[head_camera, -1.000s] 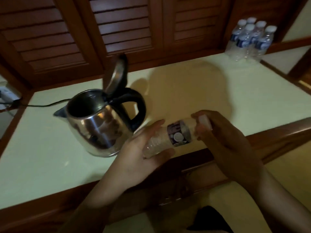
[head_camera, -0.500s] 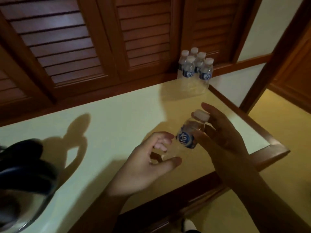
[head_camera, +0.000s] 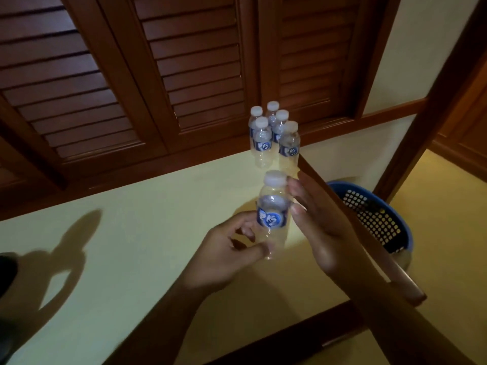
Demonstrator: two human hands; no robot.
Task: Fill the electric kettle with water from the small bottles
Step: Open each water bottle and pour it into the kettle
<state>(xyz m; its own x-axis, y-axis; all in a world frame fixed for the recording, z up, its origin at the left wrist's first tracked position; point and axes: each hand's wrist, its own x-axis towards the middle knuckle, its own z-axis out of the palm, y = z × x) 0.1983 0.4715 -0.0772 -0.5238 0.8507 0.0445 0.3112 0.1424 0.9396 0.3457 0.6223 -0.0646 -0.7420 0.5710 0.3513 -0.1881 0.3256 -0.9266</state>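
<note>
Holding one small bottle upright above the desk, the person has both hands on it; the left hand has its grip clamped on the bottle's lower body, thumb in front and fingers curled behind; the right hand lies along the bottle's right side, thumb tip at the label and fingers up by the neck, but I cannot tell whether its grip is closed on the bottle or only steadies it; the white cap sits on the neck; whether water is inside is too dim to tell. Five more capped bottles stand clustered at the back of the desk; a blue basket sits on the floor past the desk's right end; the kettle shows only as a dark sliver at the left edge, well apart from the hands. The step looks like handling a single bottle between pours; if it is full, the next move calls for the right hand twisting off the cap, then carrying the bottle left to the kettle.
</note>
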